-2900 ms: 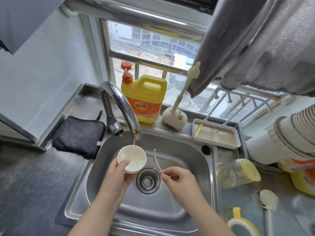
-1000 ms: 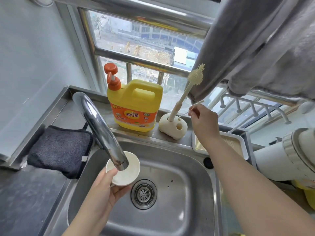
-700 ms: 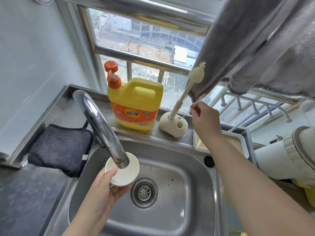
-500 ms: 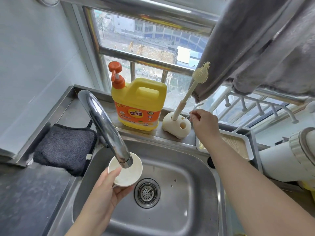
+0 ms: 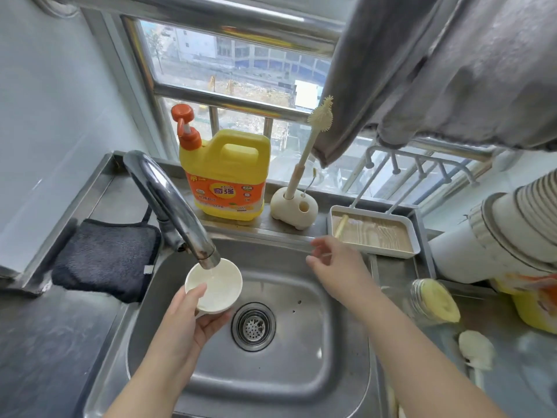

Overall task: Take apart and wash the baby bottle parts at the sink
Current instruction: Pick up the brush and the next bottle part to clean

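A white bottle cap is gripped in the left hand under the faucet, over the sink; the right hand, apparently empty and loosely open, is blurred. If tilted, water may be splashed out.

Support surface: stainless steel counter with an inset sink, filling the lower frame.
Left of frame: dark folded cloth lying flat beside the sink.
Back ledge, centre: yellow detergent jug with orange pump; just right of it, cream brush holder with a brush upright.
Back ledge, right: white rectangular tray.
Right of frame: clear bottle on its side; white brush below it.
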The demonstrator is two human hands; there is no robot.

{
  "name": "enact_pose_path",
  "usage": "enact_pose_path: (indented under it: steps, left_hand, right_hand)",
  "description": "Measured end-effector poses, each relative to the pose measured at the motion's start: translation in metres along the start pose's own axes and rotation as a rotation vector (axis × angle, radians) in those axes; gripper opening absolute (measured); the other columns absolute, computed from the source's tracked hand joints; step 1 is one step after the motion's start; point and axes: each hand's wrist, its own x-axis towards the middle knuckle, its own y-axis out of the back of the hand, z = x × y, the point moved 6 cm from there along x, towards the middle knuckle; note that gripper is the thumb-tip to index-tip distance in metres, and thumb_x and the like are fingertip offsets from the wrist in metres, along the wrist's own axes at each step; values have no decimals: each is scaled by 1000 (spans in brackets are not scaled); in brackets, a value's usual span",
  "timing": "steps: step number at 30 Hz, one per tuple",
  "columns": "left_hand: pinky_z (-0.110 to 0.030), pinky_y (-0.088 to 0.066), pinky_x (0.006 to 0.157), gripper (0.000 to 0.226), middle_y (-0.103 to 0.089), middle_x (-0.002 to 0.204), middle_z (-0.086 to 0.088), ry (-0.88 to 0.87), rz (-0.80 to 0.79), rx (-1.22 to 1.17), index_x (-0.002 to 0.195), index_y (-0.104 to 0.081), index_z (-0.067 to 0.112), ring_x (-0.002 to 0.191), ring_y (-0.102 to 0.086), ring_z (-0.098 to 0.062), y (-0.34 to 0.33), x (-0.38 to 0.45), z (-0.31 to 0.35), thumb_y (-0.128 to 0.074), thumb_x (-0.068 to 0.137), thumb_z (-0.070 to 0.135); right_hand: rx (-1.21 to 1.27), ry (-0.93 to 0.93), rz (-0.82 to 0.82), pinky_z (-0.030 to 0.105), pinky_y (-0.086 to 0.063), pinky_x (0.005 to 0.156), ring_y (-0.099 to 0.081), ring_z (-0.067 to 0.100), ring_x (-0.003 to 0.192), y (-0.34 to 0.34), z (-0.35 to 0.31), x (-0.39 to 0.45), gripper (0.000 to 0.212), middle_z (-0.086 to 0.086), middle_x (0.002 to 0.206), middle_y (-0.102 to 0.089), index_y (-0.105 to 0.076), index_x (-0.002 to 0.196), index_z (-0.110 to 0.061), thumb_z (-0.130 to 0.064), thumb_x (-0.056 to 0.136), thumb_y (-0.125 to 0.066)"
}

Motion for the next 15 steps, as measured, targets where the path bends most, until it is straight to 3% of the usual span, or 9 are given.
enact_pose_path:
  steps: [4,7,10,13,15]
  left_hand:
    - [-41,-54,80,13,-57,104,-17,16,-19,35,108,-52,16,84,-63,-33,-9,-7,-13,-43,99,15]
    - [-42,-52,82,11,-57,106,-19,72,-53,74,102,-53,19,90,-61,-36,-19,-16,-32,-44,98,13]
    - [-35,-58,70,11,-56,106,-18,148,-128,152,100,-54,19,96,-59,-38,-38,-28,-59,-45,97,13]
    - [-40,-56,79,13,-56,112,-20,213,-240,237,106,-54,17,102,-60,-41,-65,-41,-89,-46,96,13]
    - [-42,-52,83,18,-55,112,-19,248,-293,276,112,-53,15,104,-59,-42,-85,-51,-105,-46,96,12]
  right_hand:
    - [51,-1,-107,16,-44,86,-59,7,91,-17,14,-43,27,-9,102,-63,-61,117,-23,-23,90,-61]
    - [123,-45,-65,15,-46,85,-59,5,91,-12,33,-71,25,-10,102,-63,-62,116,-23,-23,91,-60]
    - [168,-86,40,10,-43,78,-59,1,88,2,60,-98,22,-12,96,-63,-64,112,-24,-21,90,-60]
    - [216,-159,201,3,-40,73,-57,-5,84,23,94,-131,19,-17,90,-61,-64,104,-29,-17,90,-60]
    - [221,-240,326,6,-40,72,-56,-5,85,42,122,-154,18,-19,90,-58,-60,100,-33,-18,91,-59]
